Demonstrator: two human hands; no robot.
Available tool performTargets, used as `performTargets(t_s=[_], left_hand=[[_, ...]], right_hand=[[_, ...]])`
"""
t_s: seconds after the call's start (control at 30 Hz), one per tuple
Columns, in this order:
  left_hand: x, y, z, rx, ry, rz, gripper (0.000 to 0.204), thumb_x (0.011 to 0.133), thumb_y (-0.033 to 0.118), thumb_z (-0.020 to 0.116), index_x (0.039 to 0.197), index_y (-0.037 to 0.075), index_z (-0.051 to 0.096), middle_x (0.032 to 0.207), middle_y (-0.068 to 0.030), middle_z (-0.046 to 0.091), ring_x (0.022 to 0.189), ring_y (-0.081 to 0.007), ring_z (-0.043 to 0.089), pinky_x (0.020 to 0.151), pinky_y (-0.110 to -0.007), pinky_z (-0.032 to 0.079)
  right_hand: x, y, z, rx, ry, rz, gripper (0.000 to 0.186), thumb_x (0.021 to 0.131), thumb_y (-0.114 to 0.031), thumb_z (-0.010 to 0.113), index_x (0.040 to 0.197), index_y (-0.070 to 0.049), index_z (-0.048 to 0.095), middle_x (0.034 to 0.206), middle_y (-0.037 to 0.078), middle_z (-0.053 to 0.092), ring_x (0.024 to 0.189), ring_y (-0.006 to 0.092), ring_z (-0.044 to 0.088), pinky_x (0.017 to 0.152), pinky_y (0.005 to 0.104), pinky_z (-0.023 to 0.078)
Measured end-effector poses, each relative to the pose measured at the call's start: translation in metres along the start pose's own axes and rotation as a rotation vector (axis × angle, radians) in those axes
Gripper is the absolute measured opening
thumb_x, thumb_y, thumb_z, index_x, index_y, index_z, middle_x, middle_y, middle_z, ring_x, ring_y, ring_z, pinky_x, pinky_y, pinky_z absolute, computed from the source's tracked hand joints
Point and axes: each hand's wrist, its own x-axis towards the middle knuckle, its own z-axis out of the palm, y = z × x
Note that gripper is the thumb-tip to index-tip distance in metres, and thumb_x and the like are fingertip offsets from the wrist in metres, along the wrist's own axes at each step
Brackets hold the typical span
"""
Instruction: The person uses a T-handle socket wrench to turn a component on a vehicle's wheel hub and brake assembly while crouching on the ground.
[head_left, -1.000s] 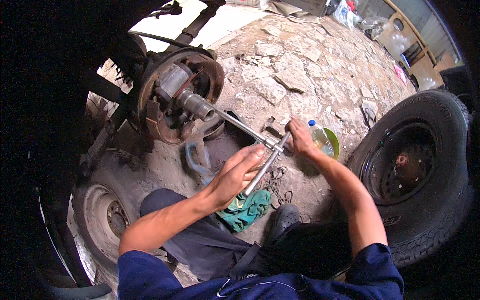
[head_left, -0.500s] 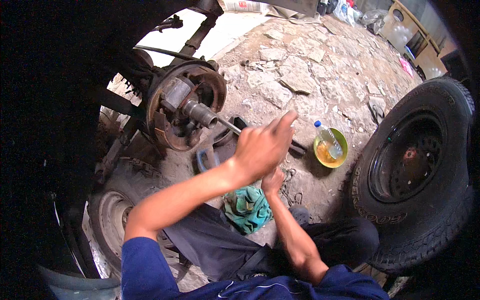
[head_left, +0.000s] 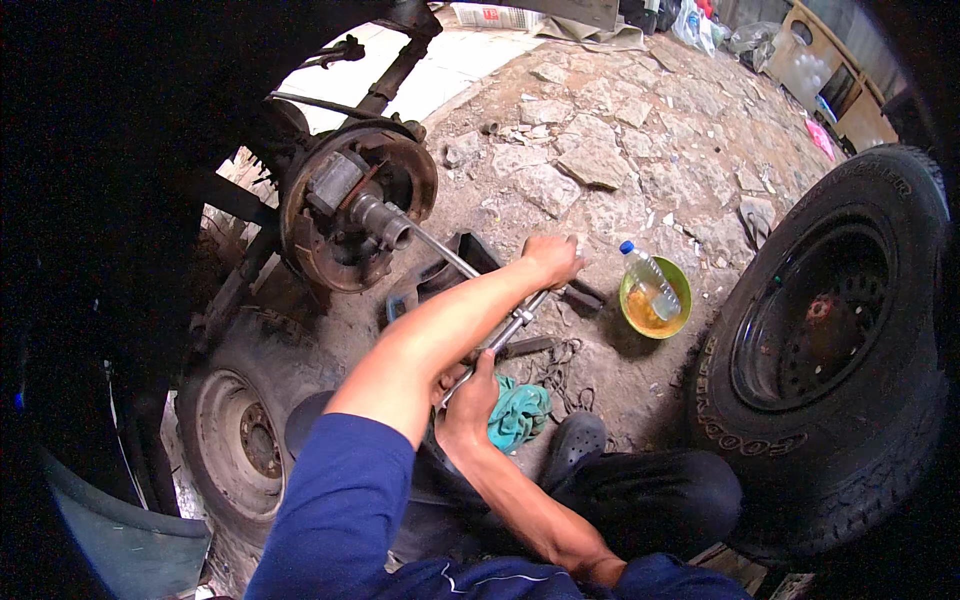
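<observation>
A bright steel bar (head_left: 498, 340) with a thicker collar slants across in front of me. Its lower end is in my right hand (head_left: 468, 405), fingers wrapped round it. My left hand (head_left: 555, 262) is closed at the bar's upper end; my forearm passes over the middle. A thinner steel rod (head_left: 440, 248) runs from beside the hub spindle (head_left: 380, 222) toward the bar and goes out of sight under my left forearm. The spindle juts from a rusty brake assembly (head_left: 310, 235) with exposed shoes. Whether rod and bar join is hidden.
A large tyre on a black rim (head_left: 720, 430) stands at right; another wheel (head_left: 235, 440) lies lower left. A green bowl (head_left: 682, 290) holds brownish liquid and a clear bottle (head_left: 650, 285). A teal cloth (head_left: 520, 412) lies near my shoe (head_left: 575, 450). Broken stone paving (head_left: 590, 165) lies beyond.
My right hand has moved left and down, toward my body, with the bar's lower end. My left hand has shifted slightly down and its forearm now reaches across the bar. The view has moved slightly.
</observation>
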Motion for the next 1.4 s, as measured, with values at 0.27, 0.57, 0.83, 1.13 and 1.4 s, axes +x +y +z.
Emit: performTargets(t_s=[0.27,0.57,0.83,1.13,1.4], left_hand=[[-0.105,-0.046,-0.112,0.146,0.296,0.609,0.033,0.073,0.001,0.058,0.106,0.007,0.06,0.107,-0.0111,0.061,0.104,-0.0304,0.057,0.086,-0.041,0.049],[-0.198,-0.031,-0.013,-0.483,0.067,-0.14,0.051,0.089,0.041,0.059,0.114,-0.003,0.054,0.124,-0.0284,0.053,0.113,-0.0401,0.054,0.094,-0.043,0.047],[-0.091,0.026,0.03,-1.139,0.739,0.178,0.026,0.091,0.029,0.063,0.1,0.006,0.058,0.139,-0.0189,0.049,0.137,-0.0369,0.034,0.11,-0.042,0.028],[-0.102,0.013,0.055,-0.993,0.348,-0.024,0.028,0.095,0.028,0.052,0.105,0.003,0.058,0.114,-0.0204,0.06,0.125,-0.036,0.043,0.099,-0.043,0.039],[-0.138,0.027,0.025,-0.871,0.233,-0.518,0.047,0.091,0.044,0.049,0.1,0.0,0.064,0.091,-0.0308,0.063,0.097,-0.0441,0.06,0.082,-0.049,0.049]], right_hand=[[-0.006,-0.031,0.016,-0.004,-0.033,0.015,0.059,0.102,-0.048,0.025,0.103,0.006,0.047,0.053,0.008,0.047,0.046,0.0222,0.049,0.049,0.0361,0.048],[-0.003,-0.023,0.021,0.111,0.023,0.079,0.048,0.099,-0.05,0.034,0.095,-0.004,0.048,0.056,0.006,0.047,0.047,0.0225,0.048,0.054,0.0422,0.049],[-0.024,-0.036,0.031,0.166,-0.032,0.259,0.048,0.099,-0.053,0.032,0.106,-0.008,0.046,0.071,0.008,0.055,0.06,0.0276,0.056,0.06,0.0433,0.049],[-0.02,-0.1,0.043,-0.005,-0.385,0.269,0.054,0.099,-0.051,0.037,0.121,-0.002,0.032,0.129,0.022,0.051,0.11,0.0317,0.059,0.085,0.0474,0.052],[0.016,-0.186,0.036,-0.662,-0.346,-0.423,0.042,0.095,-0.038,0.054,0.107,0.002,0.061,0.116,0.019,0.061,0.106,0.0283,0.06,0.089,0.0379,0.048]])
